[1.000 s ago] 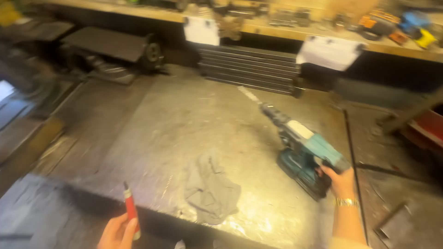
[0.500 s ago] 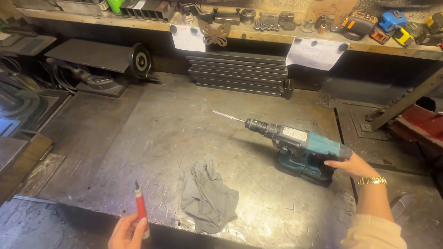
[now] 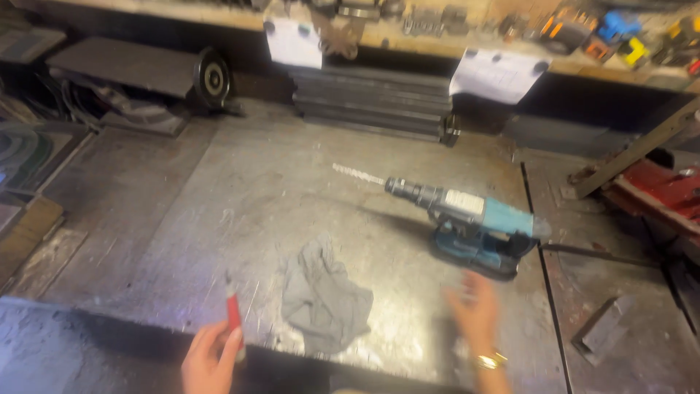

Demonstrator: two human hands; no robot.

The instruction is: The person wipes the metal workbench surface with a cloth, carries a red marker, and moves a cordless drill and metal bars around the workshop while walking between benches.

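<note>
Left hand [image 3: 211, 357] closed round a slim red marker-like tool [image 3: 234, 319], light and rigid; right hand [image 3: 474, 306] blurred, fingers spread, empty, near a teal cordless drill [image 3: 467, 226] lying on the steel bench [image 3: 240, 190] — likely heavy, best taken by its rear handle; grey rag [image 3: 321, 295] between.

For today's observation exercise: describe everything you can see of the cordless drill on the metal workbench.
The cordless drill has a teal and black body with a pale label patch on top, a black chuck and a thin spiral bit pointing left. It stands on its dark battery base on the scratched metal workbench, right of the crumpled grey rag. No hand touches it: the right hand, blurred, is just in front; the left hand holds a red marker-like tool.
</note>
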